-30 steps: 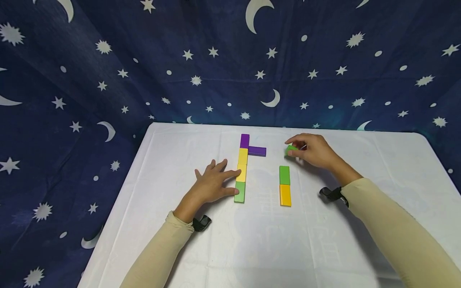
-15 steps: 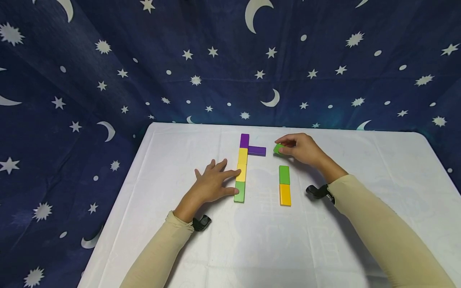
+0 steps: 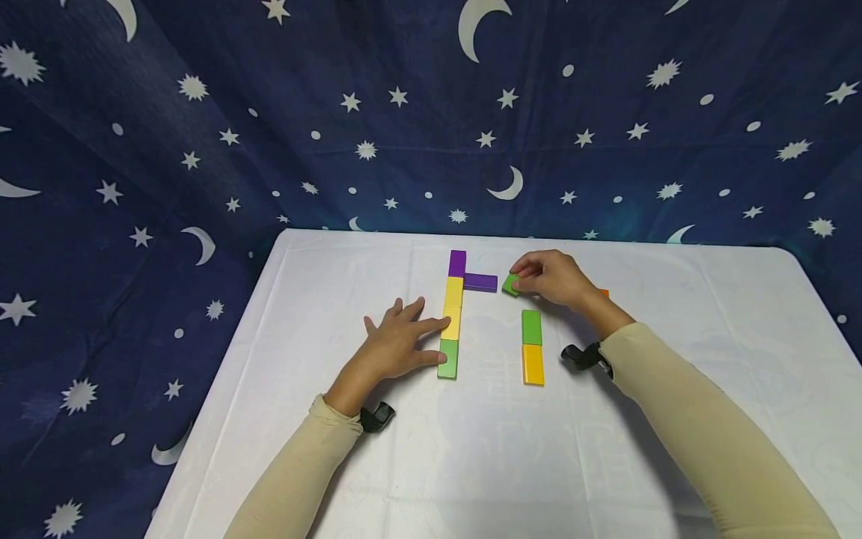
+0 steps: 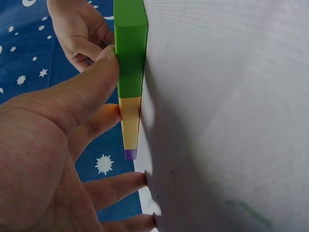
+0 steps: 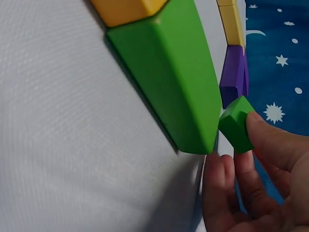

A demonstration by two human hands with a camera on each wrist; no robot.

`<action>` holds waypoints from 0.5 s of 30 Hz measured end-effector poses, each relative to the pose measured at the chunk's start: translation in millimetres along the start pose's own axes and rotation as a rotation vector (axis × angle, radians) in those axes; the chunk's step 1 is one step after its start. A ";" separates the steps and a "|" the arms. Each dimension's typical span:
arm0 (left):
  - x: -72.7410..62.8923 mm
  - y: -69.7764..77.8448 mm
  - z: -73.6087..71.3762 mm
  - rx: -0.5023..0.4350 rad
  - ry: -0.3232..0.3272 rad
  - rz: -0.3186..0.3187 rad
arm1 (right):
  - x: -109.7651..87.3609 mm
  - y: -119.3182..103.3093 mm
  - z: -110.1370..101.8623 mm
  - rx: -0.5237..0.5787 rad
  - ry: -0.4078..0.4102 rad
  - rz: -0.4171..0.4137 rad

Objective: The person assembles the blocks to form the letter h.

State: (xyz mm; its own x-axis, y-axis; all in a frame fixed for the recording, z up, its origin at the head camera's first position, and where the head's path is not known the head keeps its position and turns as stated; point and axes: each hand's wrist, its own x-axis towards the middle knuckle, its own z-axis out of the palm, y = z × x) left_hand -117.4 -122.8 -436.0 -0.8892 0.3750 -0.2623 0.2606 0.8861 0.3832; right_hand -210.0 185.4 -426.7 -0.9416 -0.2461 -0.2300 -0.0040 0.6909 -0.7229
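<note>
My right hand (image 3: 554, 279) pinches a green block (image 3: 511, 284) between thumb and fingers, tilted and just right of the flat purple block (image 3: 481, 283). A small gap shows between the two in the head view. That purple block juts rightward from a column: a purple block (image 3: 457, 263) at the far end, two yellow blocks (image 3: 454, 292), and a light green block (image 3: 447, 359) nearest. Fingers spread, my left hand (image 3: 397, 346) rests along the column's left side. Its thumb touches the green block (image 4: 131, 60) and its index finger a yellow block (image 4: 130, 121) in the left wrist view.
To the right of the column lie a green block (image 3: 531, 327) and an orange-yellow block (image 3: 533, 365), end to end. An orange piece (image 3: 604, 293) peeks out behind my right wrist, mostly hidden. The white table (image 3: 323, 299) ends at a dark blue starry cloth (image 3: 404, 150).
My right hand has moved left with the green block, bringing it close to the sideways purple block. An orange piece has come into view behind the right wrist. My left hand stays put.
</note>
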 end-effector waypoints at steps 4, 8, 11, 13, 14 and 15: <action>0.0 0.0 0.2 0.002 0.002 0.000 | 1.6 -1.0 2.4 -0.026 -0.006 0.001; -0.2 -0.1 0.1 0.000 0.004 0.000 | 3.4 -2.2 4.7 -0.060 0.000 -0.014; -0.1 -0.3 0.2 0.000 0.003 0.001 | 4.7 -3.0 5.8 -0.081 0.002 -0.012; -0.1 -0.3 0.2 -0.001 0.002 0.000 | 5.6 -3.4 6.3 -0.095 0.002 -0.006; 0.0 -0.2 0.1 -0.001 0.002 0.000 | 5.9 -3.6 6.5 -0.099 0.002 -0.003; 0.0 -0.1 0.0 -0.001 0.002 -0.001 | 6.3 -3.7 6.5 -0.105 0.003 0.000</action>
State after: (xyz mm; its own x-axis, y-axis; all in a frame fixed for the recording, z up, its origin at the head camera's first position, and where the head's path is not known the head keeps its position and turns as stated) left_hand -117.4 -122.9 -436.0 -0.8899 0.3741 -0.2611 0.2599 0.8861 0.3837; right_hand -213.7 176.9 -429.7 -0.9426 -0.2445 -0.2276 -0.0395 0.7581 -0.6510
